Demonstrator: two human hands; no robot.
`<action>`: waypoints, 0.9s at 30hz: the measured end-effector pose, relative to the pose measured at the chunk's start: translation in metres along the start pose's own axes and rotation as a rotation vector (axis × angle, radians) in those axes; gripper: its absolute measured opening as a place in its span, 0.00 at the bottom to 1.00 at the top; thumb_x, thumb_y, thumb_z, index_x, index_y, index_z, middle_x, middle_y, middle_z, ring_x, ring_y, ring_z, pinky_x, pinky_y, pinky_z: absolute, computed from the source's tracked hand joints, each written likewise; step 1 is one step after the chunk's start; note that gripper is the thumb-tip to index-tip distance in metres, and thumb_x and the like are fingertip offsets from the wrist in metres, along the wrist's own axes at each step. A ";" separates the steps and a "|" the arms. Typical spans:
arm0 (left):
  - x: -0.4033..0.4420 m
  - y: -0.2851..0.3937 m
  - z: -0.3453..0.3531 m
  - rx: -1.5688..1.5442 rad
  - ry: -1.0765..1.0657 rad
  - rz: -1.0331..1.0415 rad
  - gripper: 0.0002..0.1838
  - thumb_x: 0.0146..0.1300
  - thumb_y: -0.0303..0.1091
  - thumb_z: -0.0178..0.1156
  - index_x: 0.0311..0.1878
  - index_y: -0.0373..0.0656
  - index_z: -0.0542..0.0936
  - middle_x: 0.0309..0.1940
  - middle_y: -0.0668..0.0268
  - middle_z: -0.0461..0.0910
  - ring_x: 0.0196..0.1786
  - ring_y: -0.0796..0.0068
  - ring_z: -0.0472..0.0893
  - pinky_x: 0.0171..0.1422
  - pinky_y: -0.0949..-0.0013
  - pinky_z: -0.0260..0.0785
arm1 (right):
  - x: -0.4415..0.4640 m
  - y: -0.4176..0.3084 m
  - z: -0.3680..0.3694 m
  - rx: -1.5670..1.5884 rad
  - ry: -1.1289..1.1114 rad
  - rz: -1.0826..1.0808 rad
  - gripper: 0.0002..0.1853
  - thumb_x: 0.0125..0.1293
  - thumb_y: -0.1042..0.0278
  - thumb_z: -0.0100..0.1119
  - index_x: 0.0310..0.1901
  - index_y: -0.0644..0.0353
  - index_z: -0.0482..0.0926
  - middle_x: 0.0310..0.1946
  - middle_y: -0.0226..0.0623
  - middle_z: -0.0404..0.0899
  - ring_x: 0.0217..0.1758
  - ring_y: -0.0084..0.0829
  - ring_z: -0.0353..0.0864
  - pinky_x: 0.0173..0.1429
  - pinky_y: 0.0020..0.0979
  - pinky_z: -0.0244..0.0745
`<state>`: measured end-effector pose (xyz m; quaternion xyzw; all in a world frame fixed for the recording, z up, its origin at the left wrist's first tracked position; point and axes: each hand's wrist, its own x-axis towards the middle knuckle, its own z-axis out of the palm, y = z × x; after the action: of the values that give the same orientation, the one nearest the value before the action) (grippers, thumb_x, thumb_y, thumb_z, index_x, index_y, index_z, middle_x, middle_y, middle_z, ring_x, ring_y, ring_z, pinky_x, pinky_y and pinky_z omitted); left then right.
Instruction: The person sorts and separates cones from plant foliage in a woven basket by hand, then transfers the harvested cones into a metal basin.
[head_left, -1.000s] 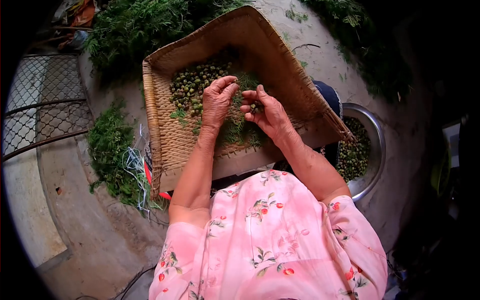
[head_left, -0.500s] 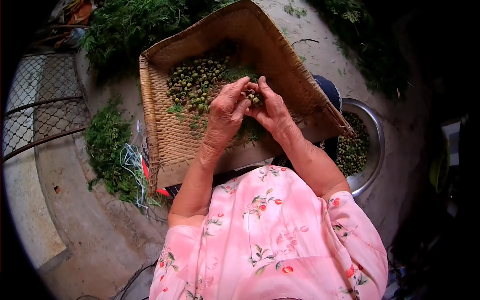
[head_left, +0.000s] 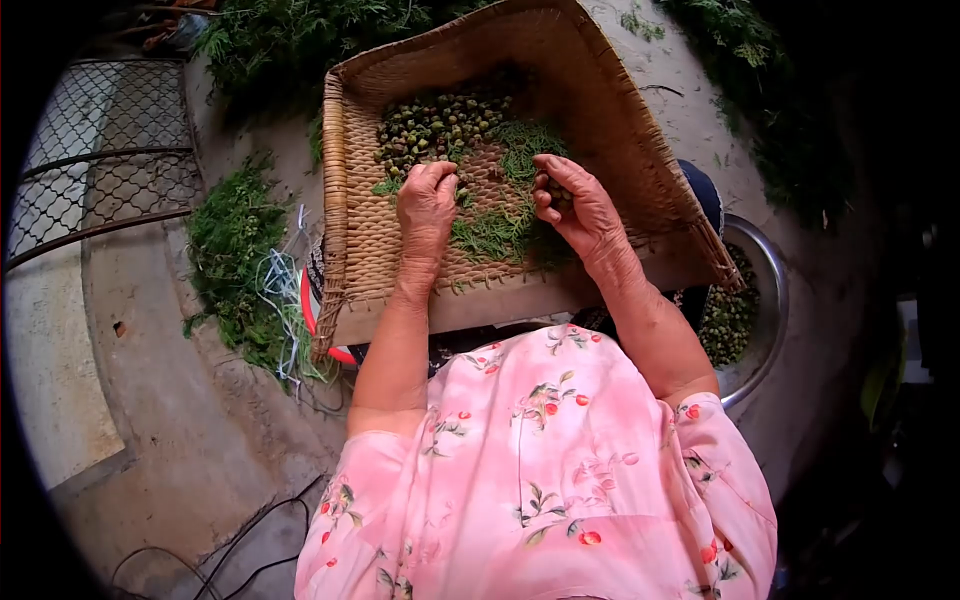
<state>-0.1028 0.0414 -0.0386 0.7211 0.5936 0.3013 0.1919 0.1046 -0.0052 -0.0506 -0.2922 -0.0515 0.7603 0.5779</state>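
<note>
A woven basket (head_left: 337, 200) lies across the lap, tilted, with a pile of small green-brown cones (head_left: 430, 128) toward its upper left. Green sprigs (head_left: 495, 232) lie on the weave between the hands. My left hand (head_left: 428, 208) is closed in a pinch just below the pile; what its fingertips hold, if anything, is too small to make out. To the right, over the basket, my right hand (head_left: 583, 208) curls its fingers round a few green cones (head_left: 560, 195).
On the right a metal basin (head_left: 778, 310) holds more cones (head_left: 725, 325). Heaps of green branches (head_left: 235, 255) lie left, behind and at the upper right. White plastic strips (head_left: 282, 280) sit beside the basket. A metal lattice (head_left: 110, 160) is at far left, with black cables (head_left: 240, 540) below.
The hands were together over the basket and have now moved apart, the left one leftward and the right one rightward. The whole view has shifted, so the basket appears farther right.
</note>
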 end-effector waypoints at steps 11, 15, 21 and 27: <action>0.011 0.013 0.042 0.256 -0.115 0.277 0.08 0.54 0.29 0.61 0.38 0.44 0.81 0.34 0.61 0.77 0.40 0.60 0.78 0.43 0.62 0.70 | 0.000 0.001 -0.003 -0.030 -0.031 -0.007 0.12 0.68 0.62 0.53 0.44 0.62 0.76 0.29 0.31 0.75 0.26 0.21 0.73 0.23 0.20 0.65; 0.005 0.024 0.032 -0.249 -0.064 0.024 0.08 0.56 0.24 0.62 0.40 0.38 0.81 0.33 0.63 0.78 0.34 0.74 0.79 0.39 0.73 0.72 | 0.001 0.004 0.002 -0.042 0.027 -0.026 0.18 0.68 0.53 0.54 0.43 0.62 0.77 0.28 0.31 0.75 0.30 0.23 0.77 0.27 0.23 0.70; -0.003 0.088 0.005 -0.428 -0.264 0.292 0.13 0.57 0.21 0.60 0.46 0.38 0.80 0.36 0.65 0.77 0.37 0.79 0.78 0.42 0.77 0.73 | 0.004 0.010 0.002 0.122 -0.023 0.011 0.23 0.65 0.47 0.54 0.43 0.63 0.77 0.31 0.35 0.77 0.35 0.28 0.79 0.31 0.26 0.75; 0.011 0.049 -0.009 -0.264 -0.031 0.081 0.10 0.59 0.24 0.59 0.45 0.38 0.80 0.37 0.62 0.79 0.38 0.71 0.80 0.42 0.71 0.73 | 0.001 0.003 -0.002 0.064 -0.016 0.041 0.19 0.67 0.51 0.54 0.42 0.63 0.77 0.30 0.36 0.76 0.28 0.24 0.76 0.25 0.24 0.69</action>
<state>-0.0713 0.0402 0.0010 0.7174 0.5162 0.3732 0.2821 0.1028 -0.0059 -0.0542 -0.2686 -0.0260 0.7754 0.5709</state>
